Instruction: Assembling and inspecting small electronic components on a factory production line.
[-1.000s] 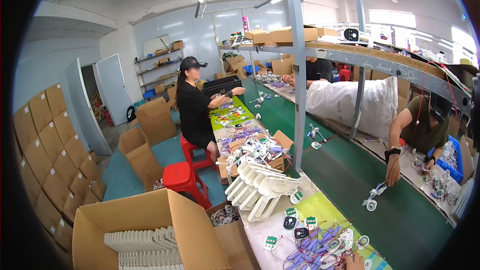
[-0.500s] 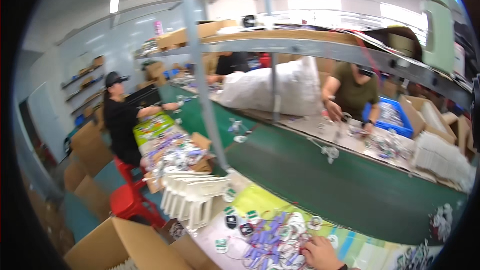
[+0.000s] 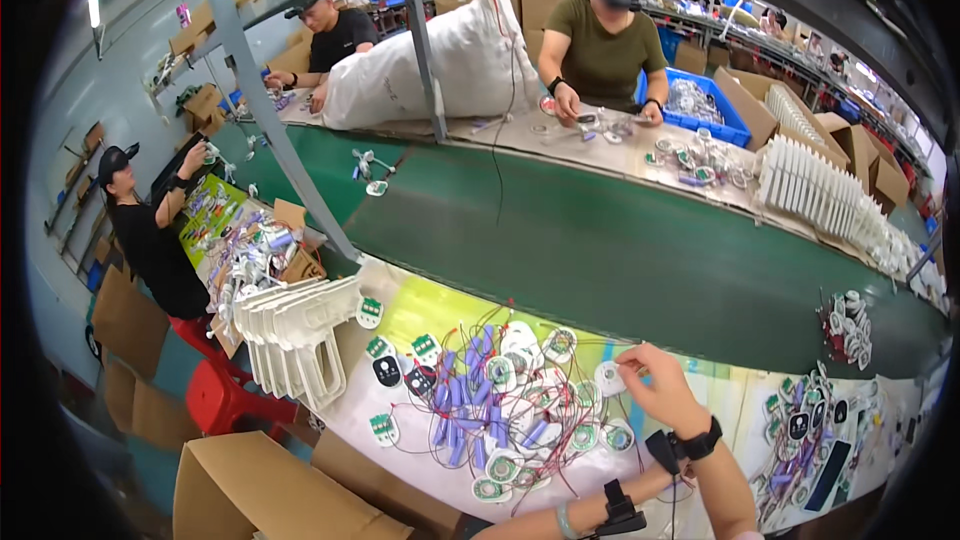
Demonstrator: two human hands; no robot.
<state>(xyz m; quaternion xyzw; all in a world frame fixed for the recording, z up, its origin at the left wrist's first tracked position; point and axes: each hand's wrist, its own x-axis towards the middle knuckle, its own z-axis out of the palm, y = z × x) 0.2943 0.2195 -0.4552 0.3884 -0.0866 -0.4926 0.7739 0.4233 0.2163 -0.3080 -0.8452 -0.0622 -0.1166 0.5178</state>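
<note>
My right hand (image 3: 660,392), a black band at its wrist, reaches over the right edge of a pile on the near table. Its thumb and fingers are closed at the rim of a white round disc (image 3: 609,378). My left forearm (image 3: 590,513), with a pale bracelet and a black strapped device, runs across the lower edge to behind my right forearm; the left hand is hidden there. In the pile lie purple cylindrical cells (image 3: 478,380), thin dark red wires and white round parts with green circuit boards (image 3: 503,465). A black-faced round part (image 3: 387,371) lies at its left.
A green conveyor belt (image 3: 560,230) runs beyond the table. White plastic frames (image 3: 300,335) stand at left, above an open cardboard box (image 3: 270,495). Another parts pile (image 3: 800,430) lies at right. A metal post (image 3: 270,110) rises at left. Three people work across and to the left.
The view has tilted down and shifted, bringing more of the near table in. My right hand has moved from the pile to the white disc at its right edge. My left forearm has come into view.
</note>
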